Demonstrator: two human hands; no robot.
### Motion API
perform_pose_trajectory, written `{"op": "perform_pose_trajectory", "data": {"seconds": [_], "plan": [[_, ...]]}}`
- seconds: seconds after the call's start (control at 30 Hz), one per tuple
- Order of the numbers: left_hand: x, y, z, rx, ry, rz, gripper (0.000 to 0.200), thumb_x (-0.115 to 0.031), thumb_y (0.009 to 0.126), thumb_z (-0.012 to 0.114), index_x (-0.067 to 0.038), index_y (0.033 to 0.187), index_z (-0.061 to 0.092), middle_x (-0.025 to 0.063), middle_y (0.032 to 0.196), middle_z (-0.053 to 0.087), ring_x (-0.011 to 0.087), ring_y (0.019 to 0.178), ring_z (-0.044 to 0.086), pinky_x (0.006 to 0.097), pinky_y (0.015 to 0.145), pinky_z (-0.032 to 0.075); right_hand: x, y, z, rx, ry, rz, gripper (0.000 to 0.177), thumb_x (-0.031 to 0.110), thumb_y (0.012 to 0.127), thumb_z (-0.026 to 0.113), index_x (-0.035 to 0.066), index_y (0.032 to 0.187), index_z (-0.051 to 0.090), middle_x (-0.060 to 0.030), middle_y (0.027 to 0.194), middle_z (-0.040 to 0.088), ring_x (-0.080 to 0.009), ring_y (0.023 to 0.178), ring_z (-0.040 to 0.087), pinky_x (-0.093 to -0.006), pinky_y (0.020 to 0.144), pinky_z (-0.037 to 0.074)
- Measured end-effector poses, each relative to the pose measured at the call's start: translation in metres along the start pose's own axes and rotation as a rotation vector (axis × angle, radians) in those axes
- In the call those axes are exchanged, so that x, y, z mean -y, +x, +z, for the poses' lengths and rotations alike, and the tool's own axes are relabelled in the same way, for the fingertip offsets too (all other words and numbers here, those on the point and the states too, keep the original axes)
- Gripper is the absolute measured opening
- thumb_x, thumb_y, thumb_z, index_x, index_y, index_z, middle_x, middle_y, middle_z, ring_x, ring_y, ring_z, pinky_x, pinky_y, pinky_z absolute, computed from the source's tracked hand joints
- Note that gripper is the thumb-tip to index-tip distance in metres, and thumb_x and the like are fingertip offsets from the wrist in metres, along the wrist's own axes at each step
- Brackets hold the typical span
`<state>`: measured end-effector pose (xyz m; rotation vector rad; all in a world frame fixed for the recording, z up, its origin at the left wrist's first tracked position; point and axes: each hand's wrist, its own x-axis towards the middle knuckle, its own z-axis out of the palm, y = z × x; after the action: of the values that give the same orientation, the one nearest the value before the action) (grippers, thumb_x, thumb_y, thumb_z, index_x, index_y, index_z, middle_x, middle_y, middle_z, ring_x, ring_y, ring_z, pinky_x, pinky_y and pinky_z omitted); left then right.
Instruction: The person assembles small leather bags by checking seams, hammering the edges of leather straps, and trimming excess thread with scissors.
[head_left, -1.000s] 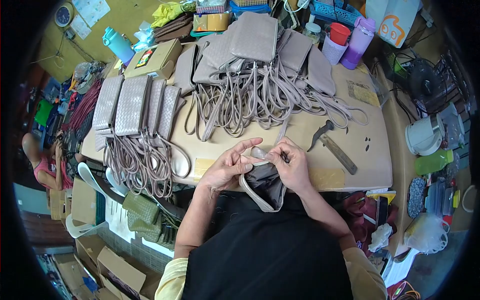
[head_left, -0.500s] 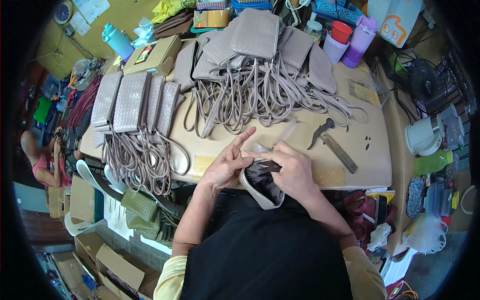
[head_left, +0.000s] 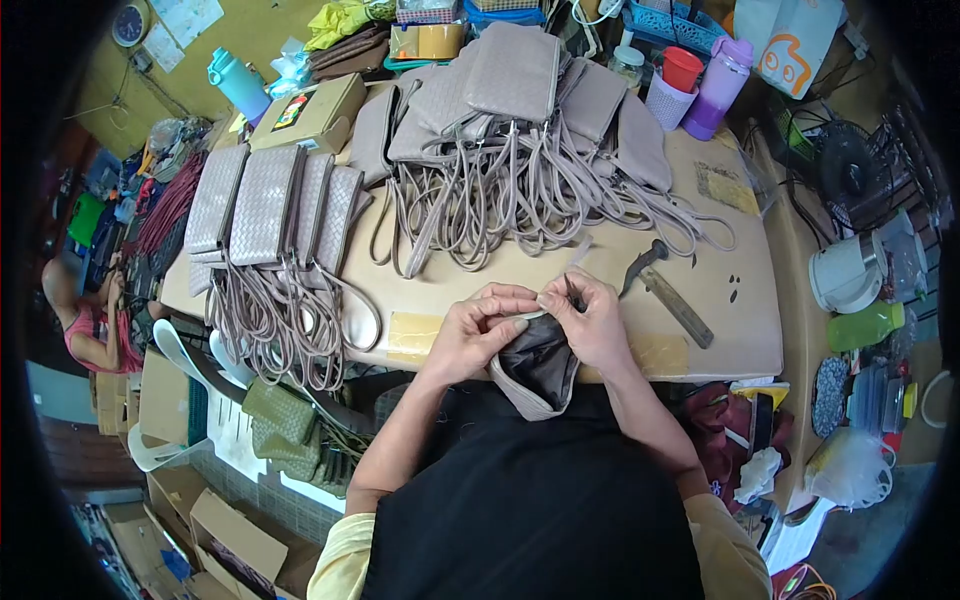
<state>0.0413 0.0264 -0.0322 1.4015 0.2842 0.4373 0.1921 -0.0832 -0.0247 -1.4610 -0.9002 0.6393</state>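
Taupe leather with a dark fabric lining makes up the small open pouch [head_left: 538, 385] that both hands hold at the near edge of the tan bench [head_left: 745, 335], its lower part hanging over the person's black-clad lap. The left hand [head_left: 478, 335] is closed on the pouch's rim, fingers curled in and thumb pressed against the edge; half a second ago its forefinger stuck out straight toward the pile, and now it is folded down with the rest. The right hand [head_left: 592, 328] pinches the same rim from the other side and grips a thin dark tool [head_left: 572, 292] whose tip points up and away, where before it lay flat across the pouch's mouth, pointing left. The two hands have drawn closer together and slightly farther onto the bench, and more of the lining shows. Just beyond the right hand lie a dark metal hammer-like tool [head_left: 642, 264] and a flat metal bar [head_left: 678, 307]. A row of woven taupe pouches [head_left: 262, 205] and a heap of taupe pouches with looped straps [head_left: 505, 95] lie unchanged farther back.
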Motion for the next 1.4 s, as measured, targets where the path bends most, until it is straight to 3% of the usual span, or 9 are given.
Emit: {"op": "perform_pose_trajectory", "data": {"seconds": [0.3,0.37,0.73,0.83,0.9,1.03,1.17,1.33,1.4], "plan": [[0.009,0.008,0.011,-0.236,0.116,0.055,0.006,-0.002,0.085,0.066,0.001,0.090,0.064,0.0087,0.106,0.061,0.0141,0.095,0.057,0.0258,0.085,0.045,0.038,0.002,0.002,-0.035,-0.294,-0.199,0.014,0.009,0.083,0.069,-0.002,0.087,0.062,-0.0070,0.079,0.056,-0.0148,0.071,0.054,-0.0281,0.067,0.043],[0.011,0.006,0.011,-0.283,0.070,0.044,0.005,-0.002,0.087,0.064,0.001,0.089,0.061,0.0098,0.107,0.061,0.0145,0.095,0.057,0.0264,0.086,0.045,0.038,-0.004,-0.005,-0.151,-0.298,-0.235,0.020,0.015,0.081,0.069,0.003,0.095,0.061,-0.0105,0.092,0.056,-0.0277,0.081,0.061,-0.0382,0.070,0.047],[0.005,0.004,0.013,-0.311,0.355,0.216,0.008,-0.006,0.090,0.059,0.002,0.087,0.055,0.0137,0.106,0.059,0.0186,0.095,0.056,0.0308,0.086,0.044,0.046,-0.025,-0.006,0.018,-0.704,-0.078,0.024,0.018,0.077,0.072,0.007,0.094,0.060,-0.0089,0.091,0.055,-0.0322,0.081,0.061,-0.0439,0.068,0.048],[0.002,0.004,0.015,-0.328,0.327,0.209,0.010,-0.006,0.089,0.059,0.002,0.086,0.055,0.0143,0.105,0.057,0.0211,0.093,0.056,0.0326,0.086,0.045,0.042,-0.024,-0.004,-0.042,-0.678,-0.224,0.021,0.013,0.075,0.074,0.004,0.091,0.063,-0.0080,0.082,0.054,-0.0238,0.051,0.053,-0.0356,0.051,0.042],[0.004,0.005,0.014,-0.322,0.457,0.323,0.011,-0.007,0.089,0.059,0.002,0.085,0.054,0.0147,0.104,0.057,0.0209,0.092,0.056,0.0308,0.084,0.044,0.044,-0.024,-0.005,0.004,-0.676,-0.158,0.019,0.015,0.077,0.072,0.006,0.089,0.061,-0.0095,0.088,0.056,-0.0299,0.078,0.062,-0.0412,0.066,0.048],[0.017,0.004,0.011,-0.353,0.359,0.335,0.011,-0.008,0.093,0.056,0.002,0.088,0.053,0.0126,0.103,0.056,0.0163,0.091,0.055,0.0275,0.082,0.044,0.017,-0.015,-0.013,-0.201,-0.175,-0.193,0.020,0.015,0.081,0.072,0.003,0.092,0.061,-0.0089,0.089,0.056,-0.0205,0.077,0.059,-0.0305,0.069,0.047],[0.022,0.003,0.006,-0.408,0.140,0.192,0.013,-0.012,0.098,0.050,0.000,0.095,0.051,0.0061,0.099,0.055,0.0085,0.084,0.048,0.0231,0.077,0.041,0.011,-0.009,-0.037,-0.243,-0.475,-0.337,0.040,0.018,0.079,0.076,0.000,0.107,0.053,-0.0101,0.097,0.056,-0.0210,0.082,0.057,-0.0299,0.078,0.046],[0.027,0.005,-0.001,-0.422,0.137,0.209,0.021,-0.026,0.100,0.049,-0.005,0.097,0.054,-0.0006,0.088,0.054,0.0043,0.069,0.035,0.0190,0.065,0.032,-0.030,-0.004,-0.028,-0.008,0.165,0.068,0.043,0.009,0.077,0.076,0.001,0.110,0.051,-0.0038,0.098,0.060,-0.0116,0.090,0.056,-0.0256,0.082,0.044],[0.022,0.004,-0.014,-0.634,-0.152,0.126,0.019,-0.024,0.099,0.049,-0.006,0.096,0.056,0.0030,0.087,0.058,0.0083,0.077,0.053,0.0191,0.071,0.038,-0.031,-0.006,-0.029,0.011,0.170,0.087,0.039,0.003,0.078,0.074,0.001,0.111,0.054,-0.0014,0.099,0.061,-0.0079,0.091,0.054,-0.0231,0.083,0.044]]}}
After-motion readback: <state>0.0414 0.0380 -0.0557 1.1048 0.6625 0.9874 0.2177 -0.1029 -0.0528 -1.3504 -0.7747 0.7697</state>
